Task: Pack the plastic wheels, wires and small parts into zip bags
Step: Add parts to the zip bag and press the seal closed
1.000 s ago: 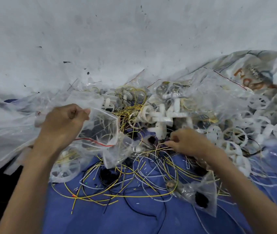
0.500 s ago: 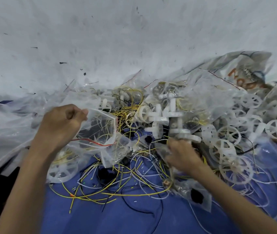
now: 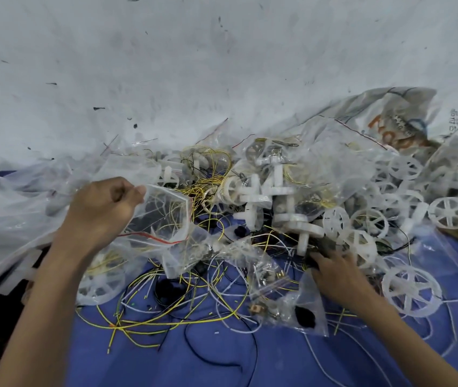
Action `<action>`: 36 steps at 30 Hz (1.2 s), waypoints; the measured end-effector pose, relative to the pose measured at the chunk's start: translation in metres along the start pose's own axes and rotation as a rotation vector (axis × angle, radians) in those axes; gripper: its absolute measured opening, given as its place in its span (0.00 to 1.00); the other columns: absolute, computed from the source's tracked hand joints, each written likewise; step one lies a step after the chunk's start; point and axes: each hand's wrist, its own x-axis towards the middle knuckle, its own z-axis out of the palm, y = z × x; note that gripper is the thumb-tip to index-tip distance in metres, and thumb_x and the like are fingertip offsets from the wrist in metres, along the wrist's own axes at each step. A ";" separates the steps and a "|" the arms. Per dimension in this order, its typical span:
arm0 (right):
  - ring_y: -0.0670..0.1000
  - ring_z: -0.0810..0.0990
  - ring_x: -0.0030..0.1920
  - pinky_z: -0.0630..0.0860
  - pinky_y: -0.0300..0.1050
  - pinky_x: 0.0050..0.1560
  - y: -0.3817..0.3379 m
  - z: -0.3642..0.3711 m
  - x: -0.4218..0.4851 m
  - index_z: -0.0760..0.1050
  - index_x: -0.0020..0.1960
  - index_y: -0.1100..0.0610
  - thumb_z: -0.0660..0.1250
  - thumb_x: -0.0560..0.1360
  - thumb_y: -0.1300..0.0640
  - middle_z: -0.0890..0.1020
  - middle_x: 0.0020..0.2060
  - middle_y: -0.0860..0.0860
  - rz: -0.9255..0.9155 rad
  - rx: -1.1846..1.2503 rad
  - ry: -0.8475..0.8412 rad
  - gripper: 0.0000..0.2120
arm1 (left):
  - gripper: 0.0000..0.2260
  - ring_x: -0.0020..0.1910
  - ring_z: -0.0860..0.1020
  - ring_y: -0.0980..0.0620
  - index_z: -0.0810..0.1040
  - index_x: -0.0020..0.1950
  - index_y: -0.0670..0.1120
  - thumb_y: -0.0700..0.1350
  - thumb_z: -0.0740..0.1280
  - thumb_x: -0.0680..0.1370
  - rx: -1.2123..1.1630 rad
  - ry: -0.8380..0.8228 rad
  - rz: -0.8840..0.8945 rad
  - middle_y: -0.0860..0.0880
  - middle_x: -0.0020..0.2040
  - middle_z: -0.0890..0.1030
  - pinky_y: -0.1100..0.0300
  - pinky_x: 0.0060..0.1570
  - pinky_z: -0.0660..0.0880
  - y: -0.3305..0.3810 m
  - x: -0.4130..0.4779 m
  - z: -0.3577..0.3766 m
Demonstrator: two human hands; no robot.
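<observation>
Crumpled printed plastic bag [image 3: 409,104] at upper right, large orange letters [image 3: 383,133] across it, creased and partly hidden, no word readable, small dark print [image 3: 456,121] near its right edge, too blurred to read, nothing else legible.

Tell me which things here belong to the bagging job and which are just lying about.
In the job: left hand, pinching the open zip bag; plastic wheels; white cross pieces; yellow wires; right hand, fingers down among the wires.
Just lying about: blue cloth; printed sack; scuffed white surface.
</observation>
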 end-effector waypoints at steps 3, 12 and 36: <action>0.58 0.76 0.54 0.72 0.48 0.51 -0.013 0.005 -0.001 0.69 0.64 0.58 0.65 0.74 0.57 0.77 0.55 0.58 0.050 0.344 0.176 0.19 | 0.13 0.37 0.76 0.51 0.78 0.35 0.48 0.52 0.66 0.76 0.000 -0.004 0.000 0.45 0.36 0.81 0.60 0.37 0.68 0.000 -0.001 0.002; 0.38 0.74 0.33 0.67 0.29 0.30 -0.002 -0.072 -0.013 0.73 0.59 0.55 0.73 0.70 0.57 0.80 0.35 0.46 -0.066 0.878 0.200 0.19 | 0.13 0.39 0.77 0.50 0.78 0.35 0.48 0.52 0.65 0.76 0.014 -0.013 0.008 0.46 0.37 0.81 0.60 0.38 0.68 0.000 0.002 0.003; 0.49 0.78 0.51 0.73 0.39 0.55 -0.049 -0.072 0.036 0.77 0.60 0.59 0.68 0.74 0.53 0.80 0.54 0.54 -0.392 0.587 0.261 0.17 | 0.13 0.30 0.73 0.58 0.78 0.35 0.49 0.53 0.65 0.76 -0.015 0.003 -0.021 0.46 0.38 0.81 0.59 0.33 0.67 -0.002 0.001 -0.007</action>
